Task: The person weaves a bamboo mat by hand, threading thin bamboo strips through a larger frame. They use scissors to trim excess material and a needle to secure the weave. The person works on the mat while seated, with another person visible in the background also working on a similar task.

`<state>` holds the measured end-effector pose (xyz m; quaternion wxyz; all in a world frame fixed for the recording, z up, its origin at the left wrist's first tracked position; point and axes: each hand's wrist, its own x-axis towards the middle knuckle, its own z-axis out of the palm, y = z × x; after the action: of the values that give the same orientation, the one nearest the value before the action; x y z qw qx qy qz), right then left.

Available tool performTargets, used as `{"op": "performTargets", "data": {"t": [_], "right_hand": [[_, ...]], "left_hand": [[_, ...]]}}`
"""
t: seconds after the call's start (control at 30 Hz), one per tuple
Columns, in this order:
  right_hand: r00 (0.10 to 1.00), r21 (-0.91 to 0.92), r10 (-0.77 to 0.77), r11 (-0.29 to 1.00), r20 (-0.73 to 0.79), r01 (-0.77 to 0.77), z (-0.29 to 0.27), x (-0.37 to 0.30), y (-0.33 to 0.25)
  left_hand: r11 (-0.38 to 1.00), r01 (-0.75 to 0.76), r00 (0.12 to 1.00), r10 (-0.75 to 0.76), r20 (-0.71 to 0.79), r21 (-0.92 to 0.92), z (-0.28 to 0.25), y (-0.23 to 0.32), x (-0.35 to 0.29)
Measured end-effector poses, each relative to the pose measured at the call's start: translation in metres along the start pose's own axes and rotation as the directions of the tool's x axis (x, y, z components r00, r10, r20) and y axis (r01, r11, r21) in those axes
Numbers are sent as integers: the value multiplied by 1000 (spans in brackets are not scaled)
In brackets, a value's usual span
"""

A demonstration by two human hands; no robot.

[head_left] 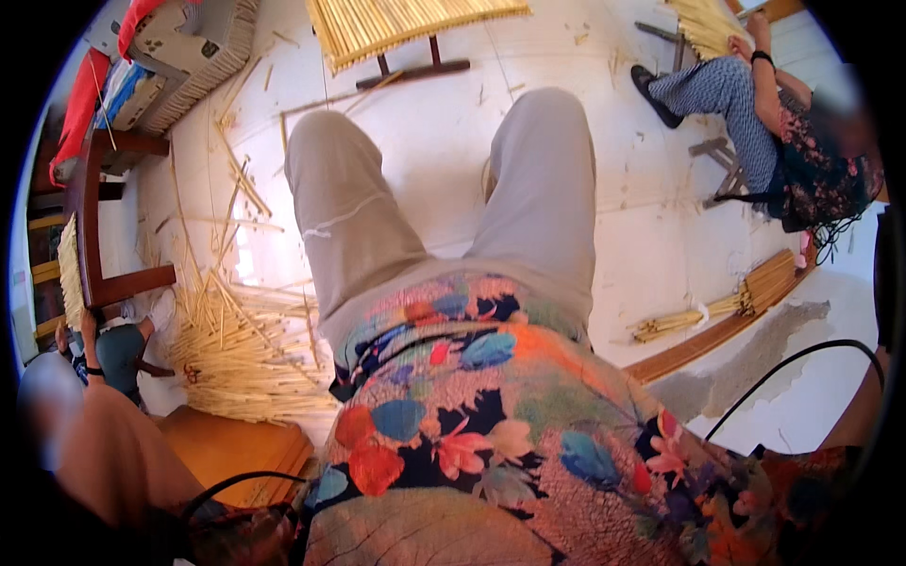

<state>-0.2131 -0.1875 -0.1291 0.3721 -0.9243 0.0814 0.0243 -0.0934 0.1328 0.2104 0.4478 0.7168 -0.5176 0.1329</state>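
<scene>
Neither of my hands shows in the head view. My bare left arm comes in at the lower left, and a strip of my right arm shows at the right rim. I sit with my knees apart in beige trousers and a flowered top, with a loose pale thread across my left thigh. Ahead of my knees stands a panel of pale yellow stalks (415,24), laid side by side on a dark stand (415,75). Many loose stalks (250,354) lie heaped on the floor to my left.
At upper right a seated person (802,141) handles a similar stalk panel (706,28). Another person (123,354) is at far left, behind a dark wooden frame (92,226). An orange-brown board (231,453) lies at lower left. Bundled stalks (760,283) rest at right.
</scene>
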Motion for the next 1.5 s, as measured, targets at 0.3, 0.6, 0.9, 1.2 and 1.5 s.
{"op": "performTargets", "data": {"t": [0.3, 0.6, 0.9, 1.2, 1.5], "right_hand": [[997, -19, 80, 997, 21, -79, 37, 2, 27], [992, -27, 118, 993, 37, -117, 51, 3, 38], [990, -30, 138, 990, 28, -137, 53, 2, 41], [988, -14, 155, 988, 18, -155, 59, 6, 39], [981, -12, 190, 982, -28, -190, 64, 4, 46]], "left_hand": [[997, 44, 999, -46, 20, 64, 19, -14, -24], [993, 66, 997, -69, 31, 97, 24, -24, -33], [992, 65, 998, -66, 4, 107, 22, -22, -35], [988, 89, 996, -90, -1, 125, 18, -22, -34], [992, 64, 997, -67, 23, 110, 26, -40, -38]]}}
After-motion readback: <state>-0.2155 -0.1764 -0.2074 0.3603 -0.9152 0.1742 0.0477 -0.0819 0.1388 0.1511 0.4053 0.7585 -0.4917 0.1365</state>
